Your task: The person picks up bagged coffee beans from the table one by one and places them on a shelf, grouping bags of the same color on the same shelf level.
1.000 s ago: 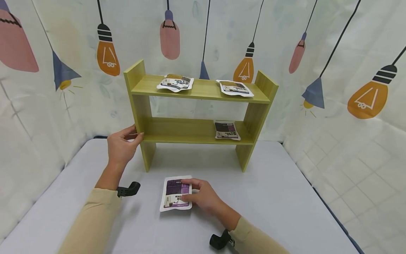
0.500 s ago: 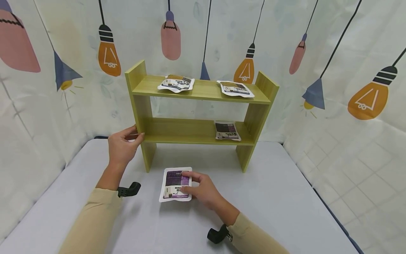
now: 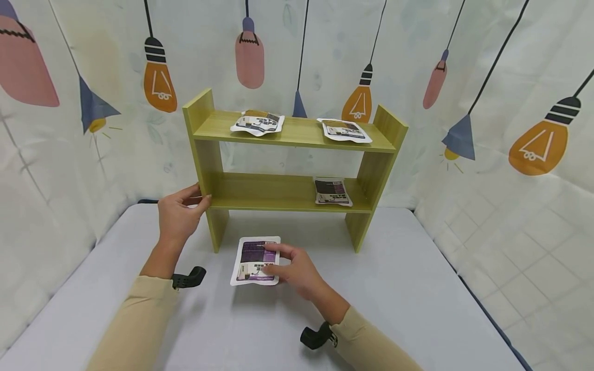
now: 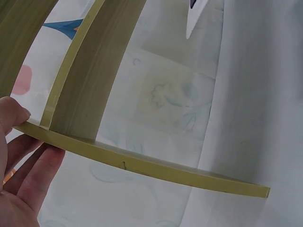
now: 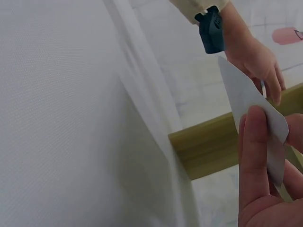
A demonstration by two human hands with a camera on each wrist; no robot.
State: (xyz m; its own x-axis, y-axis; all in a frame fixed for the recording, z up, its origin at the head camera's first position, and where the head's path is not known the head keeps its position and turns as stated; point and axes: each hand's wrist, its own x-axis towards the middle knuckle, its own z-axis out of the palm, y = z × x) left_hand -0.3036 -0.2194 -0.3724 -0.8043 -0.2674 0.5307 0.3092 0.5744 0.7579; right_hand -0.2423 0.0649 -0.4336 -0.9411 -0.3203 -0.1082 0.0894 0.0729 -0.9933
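1. The table has a pale grey top and carries everything; the shelf unit stands along its far edge, closer to the far left corner than to the far right one. The step in hand looks like lifting a packet toward this shelf, so the unit must not rock.

2. The lower shelf is bare on its left part, while a packet on the lower shelf lies at its right end. Two more packets lie on the top board. The free left part seems the easiest place to aim for.

3. The left hand grips the left upright of the shelf unit, thumb in front and fingers curled behind. In the left wrist view the fingers lie against the board's edge. Keep that hold firm.

4. The right hand pinches the purple packet at its right edge, thumb on top and fingers beneath, as the right wrist view shows. The packet is near the middle of the table, just before the shelf's left leg, seemingly lifted off the surface.

5. Carry it flat and level, so the soft pouch does not fold or catch the shelf edge.
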